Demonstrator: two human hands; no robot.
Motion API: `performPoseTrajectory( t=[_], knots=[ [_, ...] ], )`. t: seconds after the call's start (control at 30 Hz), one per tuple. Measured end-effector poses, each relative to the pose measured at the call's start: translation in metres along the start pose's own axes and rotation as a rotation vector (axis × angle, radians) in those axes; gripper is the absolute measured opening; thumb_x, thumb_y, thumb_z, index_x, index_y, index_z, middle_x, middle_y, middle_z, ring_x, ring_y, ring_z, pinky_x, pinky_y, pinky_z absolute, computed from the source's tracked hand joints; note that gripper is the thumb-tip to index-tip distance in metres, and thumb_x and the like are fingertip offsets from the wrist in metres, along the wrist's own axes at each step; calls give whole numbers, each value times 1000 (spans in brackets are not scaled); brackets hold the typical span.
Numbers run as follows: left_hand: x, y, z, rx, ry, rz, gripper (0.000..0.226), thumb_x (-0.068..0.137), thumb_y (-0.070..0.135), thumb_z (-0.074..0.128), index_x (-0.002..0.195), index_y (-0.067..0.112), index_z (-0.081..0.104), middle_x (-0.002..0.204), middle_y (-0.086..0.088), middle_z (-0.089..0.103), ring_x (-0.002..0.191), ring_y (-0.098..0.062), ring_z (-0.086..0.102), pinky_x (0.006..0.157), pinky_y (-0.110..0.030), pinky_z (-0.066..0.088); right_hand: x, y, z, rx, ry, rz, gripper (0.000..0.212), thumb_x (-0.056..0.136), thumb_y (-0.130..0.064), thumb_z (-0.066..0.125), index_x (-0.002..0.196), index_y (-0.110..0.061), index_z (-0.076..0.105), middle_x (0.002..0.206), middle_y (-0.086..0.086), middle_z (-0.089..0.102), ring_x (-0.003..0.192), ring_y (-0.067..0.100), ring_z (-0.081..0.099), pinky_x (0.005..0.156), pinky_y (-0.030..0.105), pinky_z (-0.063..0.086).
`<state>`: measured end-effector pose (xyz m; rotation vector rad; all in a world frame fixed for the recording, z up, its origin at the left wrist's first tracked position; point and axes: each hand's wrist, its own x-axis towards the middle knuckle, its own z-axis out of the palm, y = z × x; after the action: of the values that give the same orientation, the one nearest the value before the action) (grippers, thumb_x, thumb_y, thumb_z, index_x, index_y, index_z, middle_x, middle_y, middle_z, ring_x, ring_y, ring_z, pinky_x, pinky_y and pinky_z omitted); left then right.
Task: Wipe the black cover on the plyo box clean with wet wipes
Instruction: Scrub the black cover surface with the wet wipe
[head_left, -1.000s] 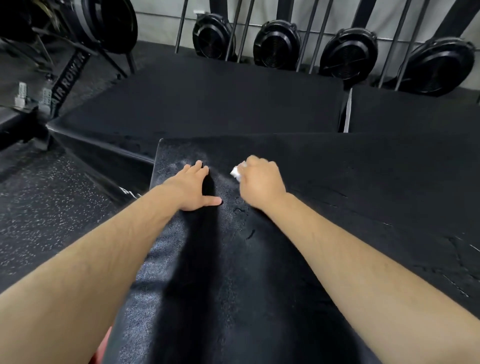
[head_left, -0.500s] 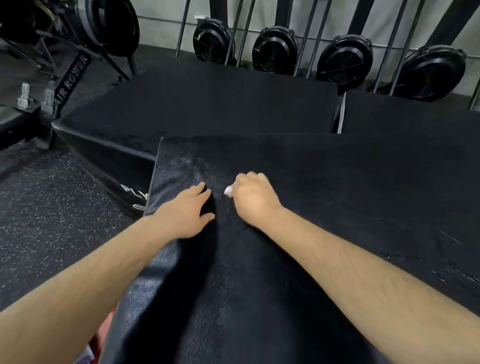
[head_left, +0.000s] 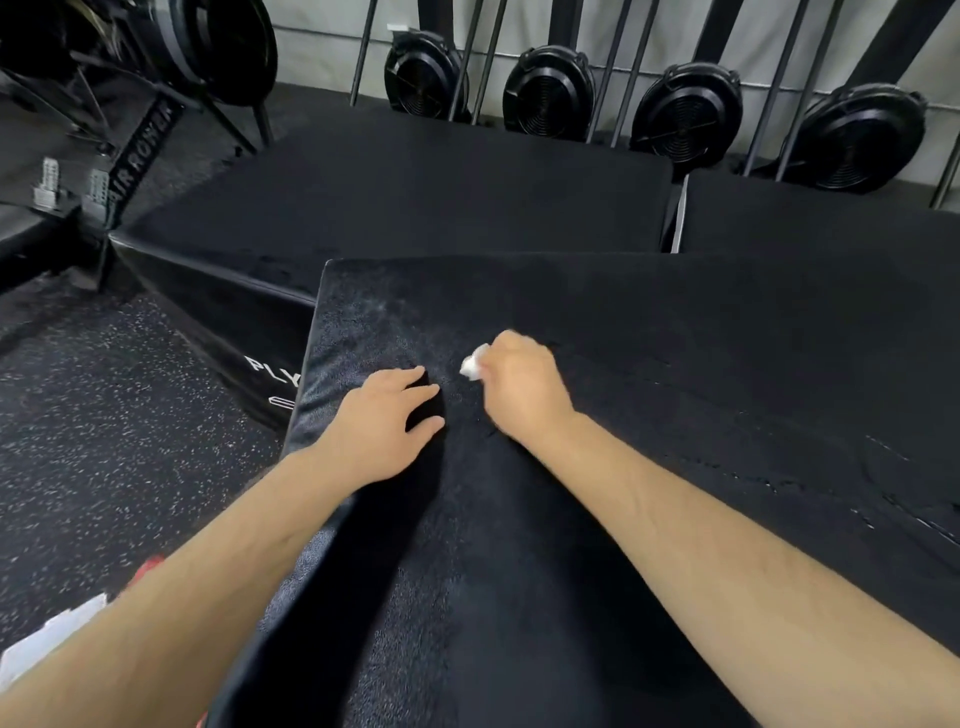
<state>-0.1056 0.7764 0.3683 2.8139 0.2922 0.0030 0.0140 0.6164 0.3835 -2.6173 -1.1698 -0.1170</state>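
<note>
The black cover spreads over the plyo box in front of me, with pale dusty streaks near its far left corner. My right hand is closed around a small white wet wipe and presses it onto the cover, a corner of the wipe sticking out left of the fingers. My left hand lies flat on the cover just left of it, fingers spread, holding nothing.
A lower plyo box with white lettering on its side stands behind and to the left. Black fan-wheel machines line the back wall. An air rower stands at the far left on speckled rubber floor. A white and red object lies at bottom left.
My right hand has dragged the wipe back toward me, then shifted it slightly. My left hand slid a little toward me too. The view has tilted, showing more floor at left.
</note>
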Motion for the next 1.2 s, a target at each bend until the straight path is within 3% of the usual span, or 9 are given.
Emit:
performPoseTrajectory(
  t=[0.1,0.2,0.27,0.43,0.6,0.73,0.9,1.07,1.2],
  knots=[
    [-6,7,3,8,-29,-7,54,96,51,56,146,33,48,160,7,31,146,-21,24,113,-48,32,-28,-18,10,26,-68,-231,32,82,0,58,97,-22,76,84,3,53,81,30,56,73,39,44],
    [-10,7,5,10,-56,-14,61,96,52,56,151,29,42,163,9,25,148,-20,21,116,-48,29,-17,8,-6,-58,-14,-60,34,80,2,53,95,-23,69,83,-2,41,83,29,54,69,34,28],
    [-14,7,5,1,-70,-19,62,96,51,55,152,29,40,163,10,23,148,-19,18,117,-50,28,-18,9,-11,-40,4,55,32,82,3,51,96,-22,64,88,3,44,88,28,51,71,35,31],
    [-24,4,5,-58,-74,-4,62,94,50,59,150,28,44,163,9,25,150,-19,20,119,-47,26,-66,-32,0,110,-90,-278,23,79,2,64,90,-17,72,78,1,49,76,29,54,67,38,46],
    [-35,3,4,-73,-75,-10,60,96,47,60,151,32,41,163,13,22,151,-14,16,121,-40,20,-50,8,-15,17,-30,27,42,82,3,53,112,-21,70,83,-4,40,86,25,46,76,33,39],
    [-37,9,3,-42,-87,-26,62,95,47,59,152,33,39,164,13,20,151,-13,15,120,-41,21,-94,-26,-5,151,-148,-289,40,74,8,64,97,-23,75,75,-3,42,71,24,47,62,29,31],
    [-39,14,0,-30,-99,-38,61,96,48,58,152,33,39,164,14,20,151,-12,14,119,-43,21,-70,7,-21,24,-91,15,35,80,7,50,93,-23,65,78,-9,30,86,23,45,67,26,23],
    [-43,14,2,-17,-99,-34,63,95,49,60,152,34,38,164,14,19,151,-11,14,119,-41,21,-118,-42,-5,131,-228,-414,33,77,1,57,99,-18,73,83,1,56,80,27,54,67,34,40],
    [-45,15,1,-17,-95,-5,61,94,49,61,151,35,41,163,15,23,150,-12,18,120,-42,23,-90,2,-13,30,-126,-137,35,82,-1,56,101,-28,69,82,-6,47,86,23,51,67,30,34]
  ],
)
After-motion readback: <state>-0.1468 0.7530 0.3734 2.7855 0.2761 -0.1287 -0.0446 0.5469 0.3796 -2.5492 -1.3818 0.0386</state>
